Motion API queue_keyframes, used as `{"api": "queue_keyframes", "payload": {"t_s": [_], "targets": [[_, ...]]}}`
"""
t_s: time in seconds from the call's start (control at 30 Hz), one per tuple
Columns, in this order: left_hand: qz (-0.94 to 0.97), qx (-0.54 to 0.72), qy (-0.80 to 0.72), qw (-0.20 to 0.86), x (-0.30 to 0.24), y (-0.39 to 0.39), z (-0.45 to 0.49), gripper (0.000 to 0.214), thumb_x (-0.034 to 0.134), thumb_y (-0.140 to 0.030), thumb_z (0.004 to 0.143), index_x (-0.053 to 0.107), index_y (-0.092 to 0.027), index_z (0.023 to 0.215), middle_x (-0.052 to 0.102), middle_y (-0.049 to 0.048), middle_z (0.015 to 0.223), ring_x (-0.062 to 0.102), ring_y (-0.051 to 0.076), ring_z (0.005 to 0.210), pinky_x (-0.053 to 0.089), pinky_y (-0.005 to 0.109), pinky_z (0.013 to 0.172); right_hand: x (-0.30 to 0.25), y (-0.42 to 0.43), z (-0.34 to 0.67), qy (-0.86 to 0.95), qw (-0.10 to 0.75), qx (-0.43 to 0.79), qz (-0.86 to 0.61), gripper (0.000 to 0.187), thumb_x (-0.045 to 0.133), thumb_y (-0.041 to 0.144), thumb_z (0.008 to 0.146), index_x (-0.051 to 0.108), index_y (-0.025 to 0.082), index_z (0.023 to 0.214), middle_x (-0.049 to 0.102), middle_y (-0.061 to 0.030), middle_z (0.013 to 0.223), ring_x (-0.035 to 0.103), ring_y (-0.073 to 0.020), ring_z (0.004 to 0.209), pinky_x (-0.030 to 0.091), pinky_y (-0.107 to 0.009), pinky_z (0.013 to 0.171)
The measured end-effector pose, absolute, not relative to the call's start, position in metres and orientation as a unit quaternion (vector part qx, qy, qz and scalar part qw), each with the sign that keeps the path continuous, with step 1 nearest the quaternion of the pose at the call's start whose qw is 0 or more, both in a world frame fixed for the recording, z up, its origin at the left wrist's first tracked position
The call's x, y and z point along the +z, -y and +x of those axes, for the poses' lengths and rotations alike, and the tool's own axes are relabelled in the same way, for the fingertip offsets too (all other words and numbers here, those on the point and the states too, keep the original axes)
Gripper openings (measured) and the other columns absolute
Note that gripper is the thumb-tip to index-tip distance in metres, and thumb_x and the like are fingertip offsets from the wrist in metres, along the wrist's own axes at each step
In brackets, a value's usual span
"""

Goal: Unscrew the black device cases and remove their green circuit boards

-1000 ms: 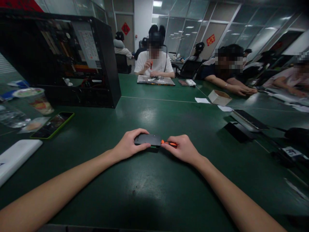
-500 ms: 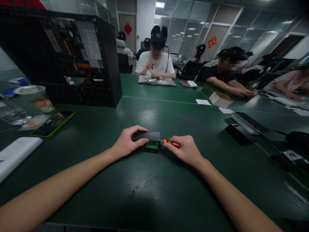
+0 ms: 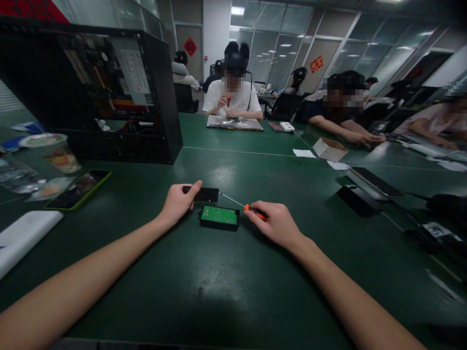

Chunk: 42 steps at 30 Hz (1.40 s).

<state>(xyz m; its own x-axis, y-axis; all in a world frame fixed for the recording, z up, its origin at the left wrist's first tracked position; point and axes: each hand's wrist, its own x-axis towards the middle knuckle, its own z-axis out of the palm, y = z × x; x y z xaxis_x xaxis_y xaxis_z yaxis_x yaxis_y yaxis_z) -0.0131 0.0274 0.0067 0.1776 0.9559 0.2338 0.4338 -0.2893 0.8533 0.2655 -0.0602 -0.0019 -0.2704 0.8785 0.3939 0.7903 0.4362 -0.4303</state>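
Note:
Between thumb and fingers my left hand (image 3: 178, 201) grips a flat black cover (image 3: 207, 194), raised behind a small black case. The case (image 3: 219, 226) lies on the green table, its top uncovered, with a green circuit board (image 3: 220, 214) showing inside. My right hand (image 3: 275, 218) is closed around the orange and black handle of a screwdriver (image 3: 260, 214). Its thin shaft points left and up, the tip close to the cover's right end; whether they touch I cannot tell.
On the left stand a black computer case (image 3: 146, 107), a plastic cup (image 3: 54, 150), a phone (image 3: 80, 189) and a white slab-like object (image 3: 25, 238). A small open box (image 3: 330, 149) and a dark tablet-like device (image 3: 374, 182) lie on the right. Several people sit across the table.
The cover has come off the case and moved left and back in my left hand, exposing the circuit board. The screwdriver's shaft has swung to point up and left.

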Motion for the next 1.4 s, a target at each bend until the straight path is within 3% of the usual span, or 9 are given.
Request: {"api": "queue_keyframes", "payload": {"t_s": [0.07,0.13,0.27,0.33,0.47,0.67,0.83,1.0,1.4], "targets": [[0.699,0.391,-0.512,0.31,0.007,-0.028,-0.013,0.054,0.055,-0.061,0.092,0.064,-0.018,0.062,0.047,-0.0041,0.041,0.046,0.014,0.04,0.036,0.026,0.049,-0.002,0.059,0.265,0.783,0.295,0.074,-0.542,0.027,0.057,0.039,0.099,0.072,0.018,0.101,0.075,-0.0055,0.088,0.067,-0.0187,0.074,0.046,-0.03,0.07],[0.716,0.381,-0.513,0.281,0.007,-0.03,-0.013,0.045,0.058,-0.057,0.092,0.072,-0.017,0.076,0.058,-0.002,0.05,0.054,0.016,0.047,0.04,0.027,0.053,-0.003,0.058,0.264,0.774,0.285,0.079,-0.559,0.024,0.058,0.037,0.099,0.072,0.018,0.105,0.075,-0.0057,0.091,0.068,-0.0201,0.078,0.048,-0.032,0.072],[0.761,0.349,-0.509,0.2,0.003,-0.036,-0.016,0.035,0.062,-0.05,0.091,0.076,-0.019,0.095,0.077,0.0059,0.089,0.07,0.023,0.078,0.048,0.03,0.07,-0.005,0.056,0.262,0.768,0.258,0.093,-0.578,0.02,0.059,0.033,0.098,0.07,0.019,0.107,0.075,-0.0059,0.097,0.069,-0.0217,0.084,0.05,-0.035,0.077],[0.774,0.298,-0.536,0.157,0.001,-0.039,-0.019,0.035,0.061,-0.051,0.093,0.076,-0.021,0.102,0.077,0.0062,0.092,0.071,0.025,0.081,0.048,0.032,0.072,-0.005,0.055,0.262,0.771,0.26,0.101,-0.572,0.019,0.057,0.032,0.099,0.069,0.018,0.106,0.074,-0.0067,0.098,0.068,-0.0219,0.086,0.052,-0.036,0.078],[0.815,0.205,-0.537,0.069,-0.002,-0.042,-0.023,0.037,0.057,-0.055,0.096,0.075,-0.023,0.101,0.074,0.0074,0.101,0.07,0.028,0.092,0.049,0.034,0.072,-0.002,0.058,0.259,0.808,0.304,0.101,-0.495,0.025,0.049,0.033,0.104,0.064,0.017,0.115,0.07,-0.0113,0.11,0.065,-0.0238,0.103,0.053,-0.041,0.093],[0.851,0.184,-0.49,0.037,-0.005,-0.042,-0.024,0.029,0.058,-0.043,0.096,0.07,-0.021,0.11,0.067,0.0079,0.11,0.066,0.028,0.101,0.052,0.036,0.081,-0.001,0.072,0.234,0.842,0.277,0.073,-0.456,0.062,0.065,0.038,0.094,0.044,0.011,0.145,0.059,-0.0202,0.138,0.057,-0.0319,0.124,0.049,-0.053,0.105],[0.856,0.184,-0.481,0.042,-0.006,-0.042,-0.024,0.026,0.057,-0.04,0.097,0.07,-0.021,0.109,0.067,0.0073,0.109,0.066,0.028,0.102,0.052,0.038,0.084,-0.003,0.077,0.22,0.845,0.266,0.085,-0.456,0.046,0.063,0.026,0.095,0.051,0.014,0.138,0.063,-0.0174,0.13,0.06,-0.0302,0.116,0.053,-0.052,0.101],[0.856,0.179,-0.483,0.039,-0.005,-0.042,-0.022,0.026,0.057,-0.039,0.097,0.07,-0.021,0.109,0.066,0.0076,0.109,0.065,0.028,0.1,0.053,0.038,0.083,-0.003,0.077,0.227,0.867,0.289,0.077,-0.399,0.047,0.057,0.018,0.096,0.048,0.016,0.141,0.059,-0.0182,0.134,0.057,-0.0287,0.122,0.054,-0.049,0.104],[0.859,0.166,-0.483,0.041,0.0,-0.038,-0.019,0.029,0.054,-0.039,0.097,0.069,-0.019,0.112,0.066,0.0094,0.111,0.065,0.028,0.1,0.053,0.038,0.083,-0.002,0.077,0.231,0.848,0.3,0.136,-0.415,0.045,0.064,0.025,0.094,0.052,0.019,0.137,0.061,-0.0147,0.132,0.06,-0.0274,0.121,0.054,-0.05,0.104]]}}
